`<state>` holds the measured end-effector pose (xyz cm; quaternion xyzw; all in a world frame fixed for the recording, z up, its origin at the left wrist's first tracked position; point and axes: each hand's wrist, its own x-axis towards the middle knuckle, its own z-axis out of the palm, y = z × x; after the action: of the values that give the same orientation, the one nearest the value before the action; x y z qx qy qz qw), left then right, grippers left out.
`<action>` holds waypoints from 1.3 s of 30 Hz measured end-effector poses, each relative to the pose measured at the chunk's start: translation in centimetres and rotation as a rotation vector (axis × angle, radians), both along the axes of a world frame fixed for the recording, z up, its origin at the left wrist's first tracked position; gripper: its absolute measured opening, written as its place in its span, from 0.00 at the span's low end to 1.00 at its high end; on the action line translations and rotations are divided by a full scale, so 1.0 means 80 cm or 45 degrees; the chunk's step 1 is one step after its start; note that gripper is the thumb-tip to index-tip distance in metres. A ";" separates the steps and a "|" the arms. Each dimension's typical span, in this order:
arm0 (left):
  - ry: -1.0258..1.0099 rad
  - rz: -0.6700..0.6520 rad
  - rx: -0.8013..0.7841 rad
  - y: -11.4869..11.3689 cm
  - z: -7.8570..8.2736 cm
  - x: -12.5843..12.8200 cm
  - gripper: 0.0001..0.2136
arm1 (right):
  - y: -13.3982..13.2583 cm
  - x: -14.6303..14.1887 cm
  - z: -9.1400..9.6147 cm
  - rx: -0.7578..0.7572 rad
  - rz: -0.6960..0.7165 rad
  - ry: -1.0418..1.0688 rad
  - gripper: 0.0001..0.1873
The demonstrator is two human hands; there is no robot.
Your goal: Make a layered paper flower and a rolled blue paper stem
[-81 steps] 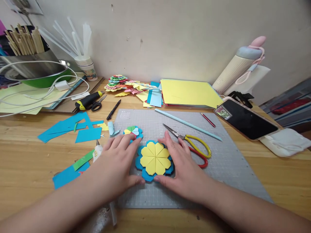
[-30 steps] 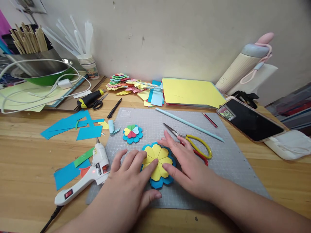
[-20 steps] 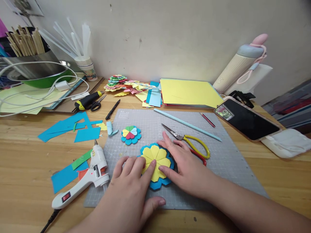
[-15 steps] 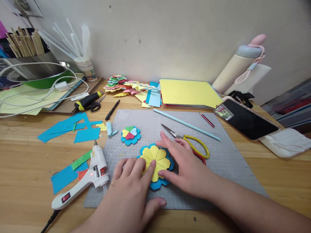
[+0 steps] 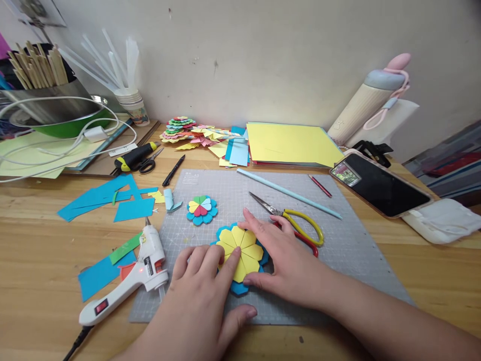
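Observation:
A paper flower with yellow petals over a larger layer of blue petals lies flat on the grey cutting mat. My left hand rests at its left, index fingertip pressing the centre, thumb spread away and the other fingers bent. From the right, my right hand spans the flower with fingers apart, index finger at the top edge and thumb at the lower right edge. Just beyond that hand lie scissors with yellow and red handles. A smaller multicoloured flower sits farther back.
A white glue gun with a small red light lies left, among blue paper scraps. A pale blue paper stick and a dark red pencil lie on the mat. Yellow sheets are at the back, a phone at right.
My right hand has shifted slightly left and down, its index finger now lower over the flower's top edge. My left index finger stays pressed on the centre.

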<state>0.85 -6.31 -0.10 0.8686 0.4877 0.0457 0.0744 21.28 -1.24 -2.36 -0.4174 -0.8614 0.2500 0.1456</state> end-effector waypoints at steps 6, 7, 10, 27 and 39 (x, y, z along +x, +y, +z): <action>0.027 -0.017 0.030 0.006 0.001 0.004 0.26 | 0.001 0.000 0.003 0.003 0.013 -0.014 0.56; 0.021 -0.012 0.024 0.007 0.002 0.004 0.25 | 0.000 0.000 0.004 0.015 0.023 -0.012 0.55; -0.012 0.001 -0.016 0.009 0.005 0.003 0.23 | -0.003 -0.001 0.006 0.056 0.040 0.043 0.50; -0.145 0.518 0.241 0.004 0.023 -0.083 0.16 | 0.003 0.008 -0.004 0.055 -0.462 0.634 0.24; 0.299 0.619 0.321 -0.035 -0.022 -0.160 0.16 | 0.000 -0.007 0.000 0.095 -0.429 0.550 0.19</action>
<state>-11.93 -9.11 -1.90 0.7282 0.6771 0.0214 -0.1041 20.73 -1.20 -2.32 -0.4861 -0.7374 0.2738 0.3807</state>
